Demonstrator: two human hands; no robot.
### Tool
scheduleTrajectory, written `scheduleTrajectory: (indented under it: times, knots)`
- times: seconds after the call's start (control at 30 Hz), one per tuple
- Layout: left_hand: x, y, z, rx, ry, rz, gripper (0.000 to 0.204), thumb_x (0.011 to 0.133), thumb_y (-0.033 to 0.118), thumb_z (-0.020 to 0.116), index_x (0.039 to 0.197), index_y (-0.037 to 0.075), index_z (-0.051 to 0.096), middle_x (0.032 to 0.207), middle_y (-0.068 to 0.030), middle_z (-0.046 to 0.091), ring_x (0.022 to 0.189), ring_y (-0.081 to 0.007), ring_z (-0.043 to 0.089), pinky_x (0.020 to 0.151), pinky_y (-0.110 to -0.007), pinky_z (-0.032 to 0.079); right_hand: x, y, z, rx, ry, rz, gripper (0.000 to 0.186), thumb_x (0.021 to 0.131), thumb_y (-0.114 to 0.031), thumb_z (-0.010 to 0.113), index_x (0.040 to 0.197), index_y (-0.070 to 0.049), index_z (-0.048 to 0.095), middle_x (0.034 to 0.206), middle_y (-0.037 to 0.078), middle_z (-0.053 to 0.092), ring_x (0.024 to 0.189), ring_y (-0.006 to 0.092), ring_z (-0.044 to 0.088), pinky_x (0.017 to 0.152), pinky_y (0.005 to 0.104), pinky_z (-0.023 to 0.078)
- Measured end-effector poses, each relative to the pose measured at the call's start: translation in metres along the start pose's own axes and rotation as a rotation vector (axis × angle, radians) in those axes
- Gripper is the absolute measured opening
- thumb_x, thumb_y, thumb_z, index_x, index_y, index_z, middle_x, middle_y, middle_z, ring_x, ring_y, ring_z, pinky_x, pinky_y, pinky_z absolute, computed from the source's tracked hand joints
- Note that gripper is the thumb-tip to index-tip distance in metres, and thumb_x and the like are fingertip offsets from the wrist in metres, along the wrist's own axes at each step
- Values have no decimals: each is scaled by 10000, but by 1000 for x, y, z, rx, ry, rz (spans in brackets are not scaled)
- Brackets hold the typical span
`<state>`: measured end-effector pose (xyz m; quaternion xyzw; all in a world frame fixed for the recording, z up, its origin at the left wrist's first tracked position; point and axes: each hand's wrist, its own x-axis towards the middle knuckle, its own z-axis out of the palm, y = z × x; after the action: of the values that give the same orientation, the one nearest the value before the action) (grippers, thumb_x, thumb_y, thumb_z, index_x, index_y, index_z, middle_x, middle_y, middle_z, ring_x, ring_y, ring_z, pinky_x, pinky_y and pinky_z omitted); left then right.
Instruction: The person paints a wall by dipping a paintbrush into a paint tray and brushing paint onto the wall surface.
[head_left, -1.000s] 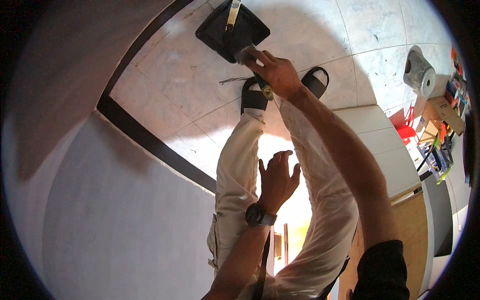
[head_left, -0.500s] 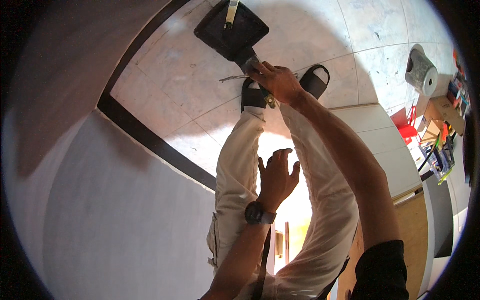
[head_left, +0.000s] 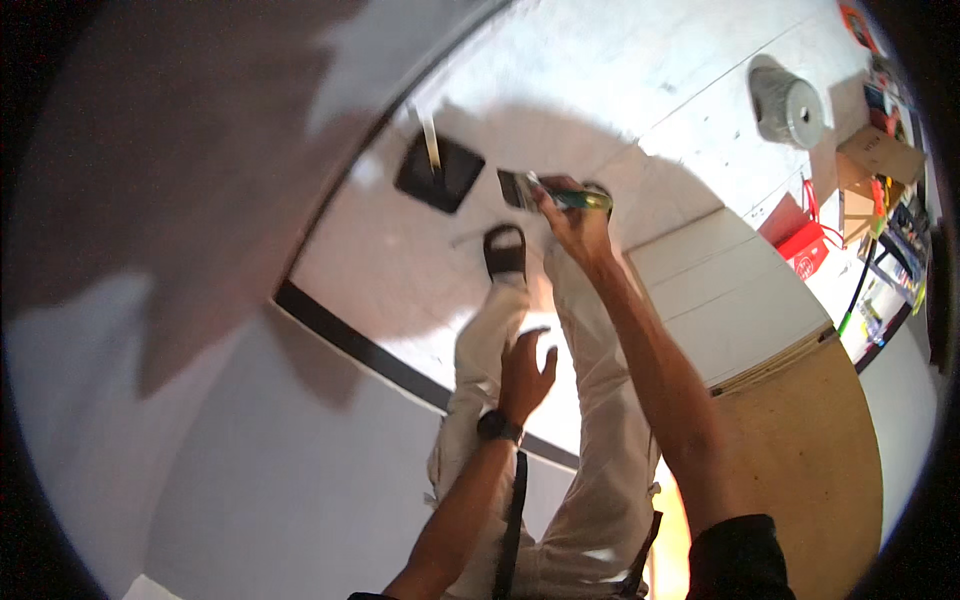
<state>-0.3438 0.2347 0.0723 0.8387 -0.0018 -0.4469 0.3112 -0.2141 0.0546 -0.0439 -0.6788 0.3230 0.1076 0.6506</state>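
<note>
I saw right hand (head_left: 568,218) clamped on flat green-handled brush (head_left: 582,198), bristles leftward, toward black square tray (head_left: 460,172); left hand (head_left: 524,380) farther, empty, fingers apart.

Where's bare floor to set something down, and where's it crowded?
Biggest patch: floor between the brush in the right hand and the grey stool, only small marks showing. Smaller: between black tray, dark skirting and left slipper, with a faint thin strip near the slipper. Crowded: far right, around the red bag and cardboard box.
</note>
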Motion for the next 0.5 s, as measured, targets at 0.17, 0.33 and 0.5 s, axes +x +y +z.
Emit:
scheduleTrajectory:
  times: [0.17, 0.33, 0.5]
  knots:
    - [-1, 76, -44, 369, -21, 234, 372, 941, 290, 615, 1235, 67, 566, 1239, -144, 624, 1184, -347, 573, 1057, -621, 344, -7, -158, -113, 628, 290, 101, 220, 934, -185, 710, 1055, -7, 662, 881, 32, 658, 714, 95, 579, 615, 247, 473]
    - [21, 148, -142, 401, 18, 162, 364, 931, 306, 627, 1225, 94, 606, 1198, -166, 646, 1147, -354, 598, 1019, -532, 418, -15, -319, -194, 985, 353, -126, 266, 908, -119, 721, 1128, 8, 642, 978, 81, 698, 784, 117, 621, 644, 259, 507]
    - [-17, 126, -203, 368, 90, 29, 377, 921, 359, 658, 1175, 81, 661, 1145, -164, 692, 1072, -332, 656, 909, -421, 528, -52, -430, -235, 1214, 166, -283, 305, 950, -219, 683, 1129, 27, 658, 939, 58, 684, 807, 117, 605, 687, 256, 496]
